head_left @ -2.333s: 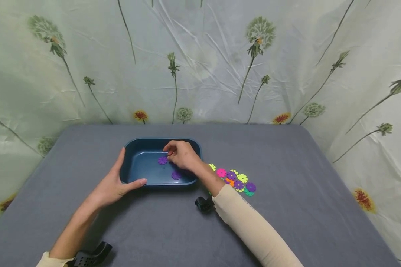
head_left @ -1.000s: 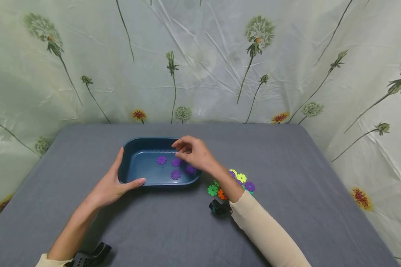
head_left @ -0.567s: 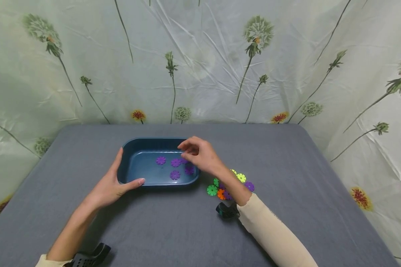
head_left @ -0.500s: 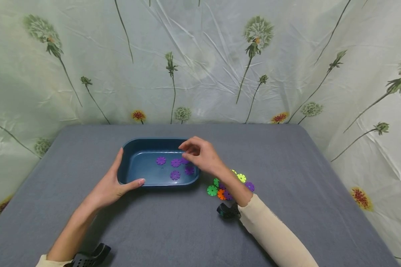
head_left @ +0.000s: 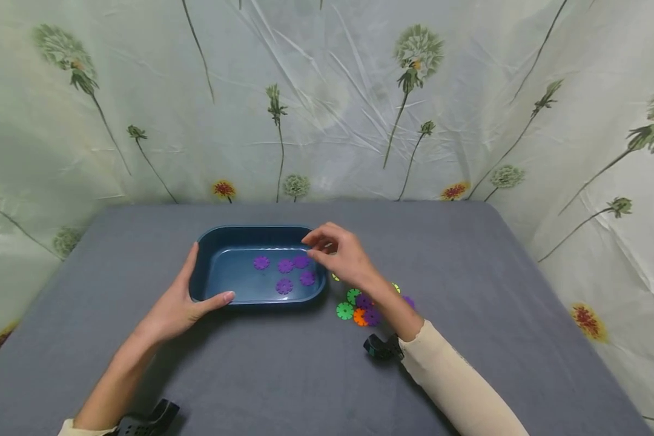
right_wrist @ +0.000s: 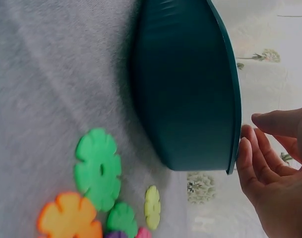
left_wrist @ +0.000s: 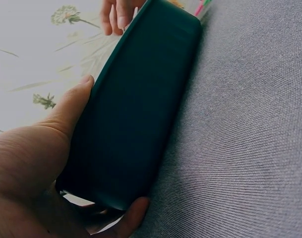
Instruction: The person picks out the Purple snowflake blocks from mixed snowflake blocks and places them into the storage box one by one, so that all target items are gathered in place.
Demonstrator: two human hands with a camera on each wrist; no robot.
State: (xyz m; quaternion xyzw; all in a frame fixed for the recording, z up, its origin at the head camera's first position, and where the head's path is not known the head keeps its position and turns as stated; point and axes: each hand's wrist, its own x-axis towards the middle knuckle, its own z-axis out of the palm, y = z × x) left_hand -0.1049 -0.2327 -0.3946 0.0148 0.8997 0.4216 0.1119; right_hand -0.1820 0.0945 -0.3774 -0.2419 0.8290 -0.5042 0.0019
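Observation:
A dark blue rectangular tray [head_left: 231, 275] sits on the cloth-covered table, with several purple flower-shaped discs [head_left: 284, 286] lying in its right half. My left hand [head_left: 174, 309] grips the tray's left end: the thumb lies over the front rim, and in the left wrist view the fingers wrap round the end wall of the tray [left_wrist: 136, 99]. At the right rim hovers my right hand [head_left: 342, 257], its fingers loosely bent and nothing between them. The right wrist view has that hand [right_wrist: 277, 163] beside the tray's rim, thumb and fingertips apart.
Just right of the tray lies a loose pile of flower discs, among them green [head_left: 345, 311], orange [head_left: 361, 317] and purple [head_left: 372, 317] ones. My right forearm covers part of it. A black wrist camera [head_left: 380, 347] hangs under that forearm. Behind the table [head_left: 251, 369] hangs a dandelion-print curtain [head_left: 338, 103].
My right hand has moved right, from over the tray's middle to its right rim. More purple discs now show in the tray. The left hand keeps its grip.

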